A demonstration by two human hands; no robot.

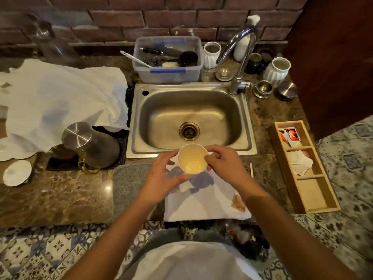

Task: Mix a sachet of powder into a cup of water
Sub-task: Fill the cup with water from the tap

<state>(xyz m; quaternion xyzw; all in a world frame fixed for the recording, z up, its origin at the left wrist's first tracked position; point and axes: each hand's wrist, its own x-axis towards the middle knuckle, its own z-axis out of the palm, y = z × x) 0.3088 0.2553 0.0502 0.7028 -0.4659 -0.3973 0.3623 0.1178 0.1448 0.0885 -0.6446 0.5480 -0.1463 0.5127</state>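
- Head view, looking down at a brown marble desk (60,199) w/ a steel sink (191,118) in the middle.
- White cup (192,158) of pale yellowish liquid is held up in both hands, just in front of the sink's near edge, over a white cloth (203,205).
- Left hand (163,178): grip curled round the cup's left side and bottom, thumb below it.
- Right hand (224,164): grip narrow, fingertips pinching the cup's right rim.
- Thin wooden stick (251,170) lies on the desk just right of the right hand.
- Wooden tray (302,166) w/ three compartments sits further right; sachets (289,134) in the far one, white packets in the middle one.
- Steel kettle (90,146) stands left of the sink on a dark mat.
- Behind the sink: tap (240,57), clear plastic bin (168,59) of utensils.
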